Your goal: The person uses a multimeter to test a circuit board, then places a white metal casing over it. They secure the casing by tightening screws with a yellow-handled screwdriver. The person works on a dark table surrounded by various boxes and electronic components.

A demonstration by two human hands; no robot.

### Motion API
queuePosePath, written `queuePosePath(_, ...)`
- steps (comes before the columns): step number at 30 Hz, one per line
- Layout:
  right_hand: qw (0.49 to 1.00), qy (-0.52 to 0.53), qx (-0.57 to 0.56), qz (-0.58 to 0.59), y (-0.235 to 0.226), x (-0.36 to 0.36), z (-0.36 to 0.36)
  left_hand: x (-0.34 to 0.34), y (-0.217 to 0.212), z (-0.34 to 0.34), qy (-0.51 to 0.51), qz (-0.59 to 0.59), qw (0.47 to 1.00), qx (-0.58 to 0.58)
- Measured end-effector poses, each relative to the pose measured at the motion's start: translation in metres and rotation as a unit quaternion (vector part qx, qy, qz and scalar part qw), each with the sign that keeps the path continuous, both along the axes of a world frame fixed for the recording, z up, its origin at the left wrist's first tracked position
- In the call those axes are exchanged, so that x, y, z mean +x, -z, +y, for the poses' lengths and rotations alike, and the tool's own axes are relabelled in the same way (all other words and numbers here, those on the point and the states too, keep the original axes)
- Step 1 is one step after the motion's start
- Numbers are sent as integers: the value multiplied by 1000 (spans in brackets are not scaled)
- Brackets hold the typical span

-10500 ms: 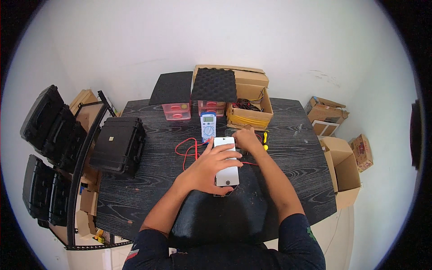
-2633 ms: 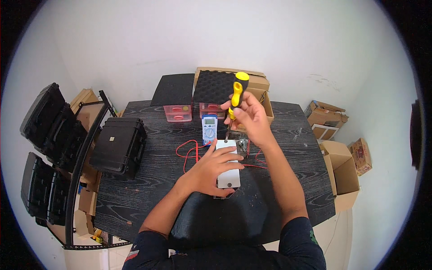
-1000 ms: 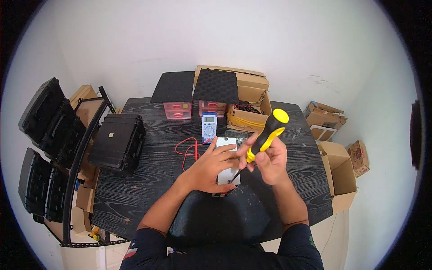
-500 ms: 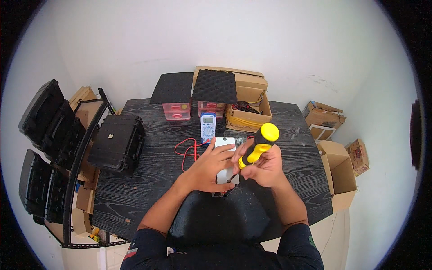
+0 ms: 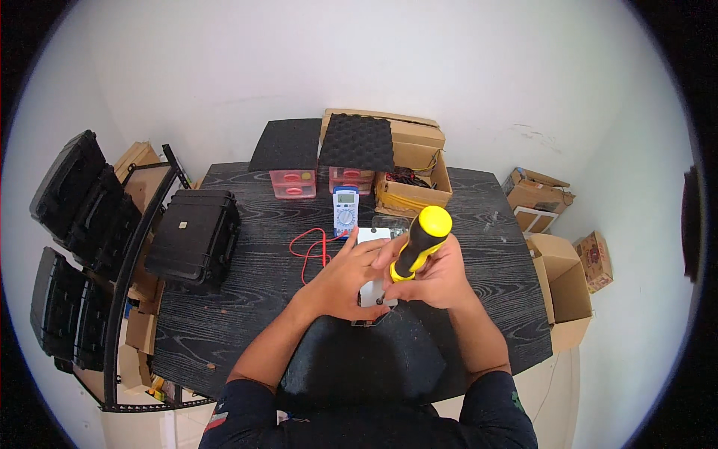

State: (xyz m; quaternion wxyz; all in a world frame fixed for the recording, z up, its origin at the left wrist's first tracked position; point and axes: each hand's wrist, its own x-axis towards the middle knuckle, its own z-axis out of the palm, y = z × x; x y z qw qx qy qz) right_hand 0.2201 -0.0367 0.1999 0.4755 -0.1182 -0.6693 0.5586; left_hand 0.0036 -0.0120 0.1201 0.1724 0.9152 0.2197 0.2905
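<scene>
My right hand point(image 5: 443, 278) is closed round the yellow and black handle of a screwdriver point(image 5: 428, 238), which stands tilted. Its thin shaft points down at a dark screw near the close end of a white panel point(image 5: 369, 294). Whether the tip sits in the screw is too small to tell. My left hand point(image 5: 338, 280) grips this panel from the left, fingers across its top and thumb at its near edge. Part of a clear case with red bits point(image 5: 364, 323) shows under the near end. Just beyond stands a blue and white multimeter point(image 5: 345, 213) with red leads point(image 5: 304, 254).
A clear box point(image 5: 395, 223) lies beyond the panel. At the back are pink drawer units point(image 5: 293, 190), black foam sheets point(image 5: 357, 142) and a cardboard box point(image 5: 411, 198) of cables. A black hard case point(image 5: 193, 236) stands left; open cardboard boxes point(image 5: 562, 288) stand right of the table.
The screwdriver's handle has tipped slightly leftward and turned in my right hand, whose fingers have shifted round it. My left hand and the panel stay in place.
</scene>
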Motion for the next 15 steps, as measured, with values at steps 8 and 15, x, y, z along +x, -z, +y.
queuePosePath(8, 997, -63, -40, -12, 5, 7, 6, 1, 4, 1, 16, -52, 998, -5)
queuePosePath(15, 999, -30, -28, 21, 9, -5, 6, 3, -2, -2, 4, -62, 997, -36)
